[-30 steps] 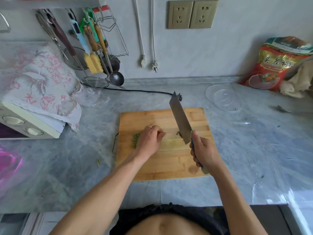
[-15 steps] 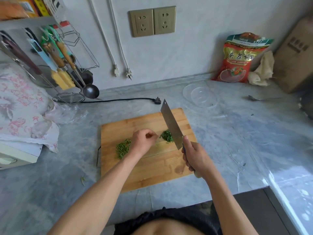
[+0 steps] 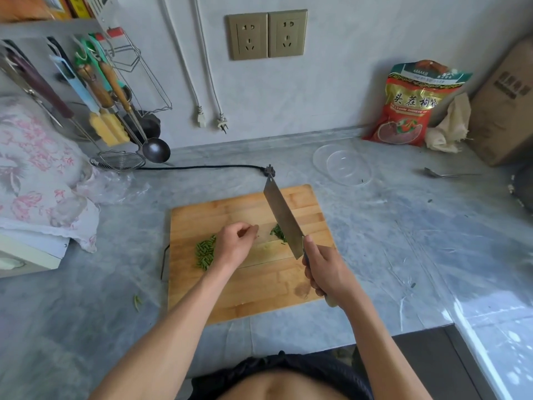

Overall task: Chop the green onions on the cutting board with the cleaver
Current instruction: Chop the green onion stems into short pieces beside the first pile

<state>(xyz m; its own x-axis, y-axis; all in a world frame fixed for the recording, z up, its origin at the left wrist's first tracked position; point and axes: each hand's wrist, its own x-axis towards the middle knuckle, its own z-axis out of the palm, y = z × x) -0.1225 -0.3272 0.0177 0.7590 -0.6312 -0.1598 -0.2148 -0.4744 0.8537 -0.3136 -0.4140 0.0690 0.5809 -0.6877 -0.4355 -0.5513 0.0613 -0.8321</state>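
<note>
A wooden cutting board (image 3: 230, 295) lies on the grey marble counter in front of me. My right hand (image 3: 324, 269) grips the handle of the cleaver (image 3: 281, 215), whose blade is raised and points away over the board. A small heap of chopped green onion (image 3: 277, 232) lies just left of the blade. Another patch of cut green onion pieces (image 3: 205, 252) sits at the board's left side. My left hand (image 3: 235, 243) hovers between the two heaps with fingers loosely curled and pinched; I cannot tell whether it holds anything.
A clear glass bowl (image 3: 343, 166) stands behind the board to the right, with a spoon (image 3: 441, 174), a red snack bag (image 3: 409, 105) and a cardboard box (image 3: 507, 105) beyond. A black power plug (image 3: 269, 170) lies behind the board. Utensils (image 3: 101, 90) hang at left above a floral-covered appliance (image 3: 34, 174).
The view has swung right. My left hand has lifted off the onions and drawn back, uncovering the cut pieces. The cleaver stays raised in my right hand.
</note>
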